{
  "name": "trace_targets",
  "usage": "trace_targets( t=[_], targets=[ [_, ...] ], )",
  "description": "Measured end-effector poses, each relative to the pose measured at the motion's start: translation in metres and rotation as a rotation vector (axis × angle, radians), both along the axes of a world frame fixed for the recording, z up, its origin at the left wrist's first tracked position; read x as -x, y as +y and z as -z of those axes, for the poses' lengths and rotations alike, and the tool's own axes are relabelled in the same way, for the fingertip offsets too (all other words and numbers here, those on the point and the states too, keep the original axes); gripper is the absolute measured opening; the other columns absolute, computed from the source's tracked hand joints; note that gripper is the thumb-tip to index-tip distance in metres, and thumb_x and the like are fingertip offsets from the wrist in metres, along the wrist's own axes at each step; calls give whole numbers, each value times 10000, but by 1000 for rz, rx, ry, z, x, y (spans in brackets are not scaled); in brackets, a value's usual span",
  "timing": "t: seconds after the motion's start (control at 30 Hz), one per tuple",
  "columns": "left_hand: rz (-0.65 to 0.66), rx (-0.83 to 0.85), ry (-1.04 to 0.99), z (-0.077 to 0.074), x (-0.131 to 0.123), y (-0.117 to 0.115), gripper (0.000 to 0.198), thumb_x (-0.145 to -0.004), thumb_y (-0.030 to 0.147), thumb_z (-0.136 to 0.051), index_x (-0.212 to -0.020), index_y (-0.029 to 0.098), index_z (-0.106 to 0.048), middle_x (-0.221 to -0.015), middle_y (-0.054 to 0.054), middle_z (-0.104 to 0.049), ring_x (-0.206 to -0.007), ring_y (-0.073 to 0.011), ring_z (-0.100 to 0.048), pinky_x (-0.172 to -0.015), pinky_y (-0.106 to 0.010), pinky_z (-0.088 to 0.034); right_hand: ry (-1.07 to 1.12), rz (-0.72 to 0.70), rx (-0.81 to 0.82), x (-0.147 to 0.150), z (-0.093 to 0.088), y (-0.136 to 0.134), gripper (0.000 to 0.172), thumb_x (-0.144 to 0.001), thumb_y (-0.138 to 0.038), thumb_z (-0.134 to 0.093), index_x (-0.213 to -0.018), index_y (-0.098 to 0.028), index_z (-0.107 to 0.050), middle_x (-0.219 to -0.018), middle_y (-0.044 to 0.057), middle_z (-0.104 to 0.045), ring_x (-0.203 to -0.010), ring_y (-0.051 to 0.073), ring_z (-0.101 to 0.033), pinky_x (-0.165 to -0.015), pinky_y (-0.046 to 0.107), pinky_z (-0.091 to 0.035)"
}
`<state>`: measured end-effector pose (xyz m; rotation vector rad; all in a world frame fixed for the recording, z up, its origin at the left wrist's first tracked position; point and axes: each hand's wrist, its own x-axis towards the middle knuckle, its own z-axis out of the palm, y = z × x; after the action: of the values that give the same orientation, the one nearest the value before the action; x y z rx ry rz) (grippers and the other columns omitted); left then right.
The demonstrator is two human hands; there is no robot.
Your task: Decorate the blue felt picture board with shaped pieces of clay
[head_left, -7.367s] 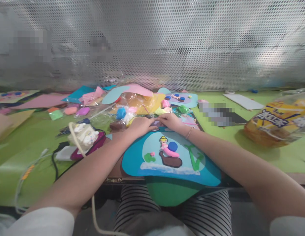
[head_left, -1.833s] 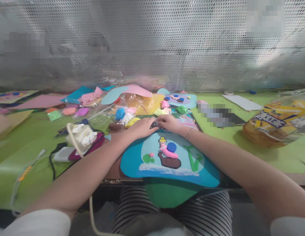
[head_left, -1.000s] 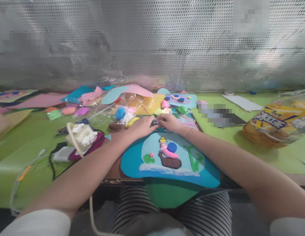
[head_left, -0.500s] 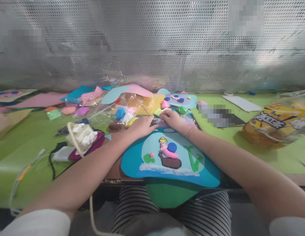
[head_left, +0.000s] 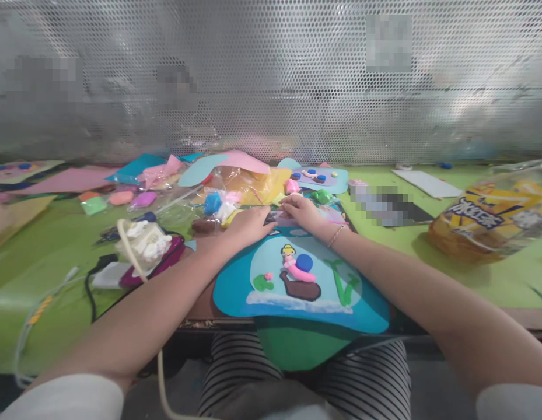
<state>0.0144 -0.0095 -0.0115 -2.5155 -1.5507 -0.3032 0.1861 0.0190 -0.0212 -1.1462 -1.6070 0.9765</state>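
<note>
Head view: the left hand (head_left: 249,224) lies palm down at the centre of the frame, its fingertips beside a small dark thing (head_left: 271,217) too blurred to identify; whether its grip presses on it I cannot tell. Just to its right, the right hand (head_left: 302,213) has its fingertips drawn close together; I cannot tell whether that grip pinches anything. Just below them, at lower centre, lies the blue cutout (head_left: 233,291), bearing a pink figure (head_left: 300,273) with a blue disc above a brown shape. The forearms overlap its upper sides, and a green sheet (head_left: 292,344) shows beneath its lower edge.

Bagged lumps, including a blue one (head_left: 212,203) and a green one (head_left: 324,196), crowd the tabletop (head_left: 47,233) beyond the hands, with another cutout (head_left: 288,165) behind. At left of centre, a clear pouch (head_left: 148,239) rests against a magenta case (head_left: 174,251); a cream cord (head_left: 135,256) crosses there and passes under the left forearm. A large bottle (head_left: 481,220) lies at right, clear of the right arm. A perforated screen (head_left: 271,87) fills the top.
</note>
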Motion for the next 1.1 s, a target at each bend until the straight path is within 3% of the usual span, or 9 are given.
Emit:
trace_targets(
  t=[0.27,0.47,0.63,0.87,1.1],
  targets=[
    [-45,-36,33,-1,1,1,299,-877,441,-484,-989,171,-549,-961,-86,-671,-883,-255,-643,-643,-299,-447,171,-23,132,2,0,-1,202,-847,5,-452,-818,-146,-584,-781,30,-689,-631,81,-644,-705,252,-560],
    [-128,-124,125,-4,8,4,296,-893,289,-440,-1120,120,-525,-1030,-142,-622,-907,-284,-625,-719,-355,-449,253,-54,137,2,4,0,252,-840,38,-424,-819,-147,-594,-855,54,-697,-697,91,-660,-779,293,-564],
    [-109,-166,175,2,11,5,277,-854,187,-433,-1088,102,-556,-1007,-153,-592,-936,-298,-587,-728,-372,-444,274,-55,148,1,6,3,281,-822,61,-407,-814,-147,-596,-875,58,-693,-710,95,-664,-804,316,-556],
    [-70,-161,148,7,10,6,289,-810,197,-466,-1069,126,-571,-1009,-137,-582,-966,-288,-548,-773,-380,-438,203,-58,81,1,7,3,167,-773,-2,-533,-804,-151,-603,-830,39,-694,-738,106,-656,-738,253,-545],
    [-21,-188,75,6,6,7,274,-822,245,-459,-1042,138,-584,-1015,-130,-583,-972,-274,-542,-797,-377,-442,-89,8,-59,-2,-1,-3,59,-669,-98,-654,-692,-139,-618,-603,-6,-627,-546,95,-548,-534,207,-439]
  ],
)
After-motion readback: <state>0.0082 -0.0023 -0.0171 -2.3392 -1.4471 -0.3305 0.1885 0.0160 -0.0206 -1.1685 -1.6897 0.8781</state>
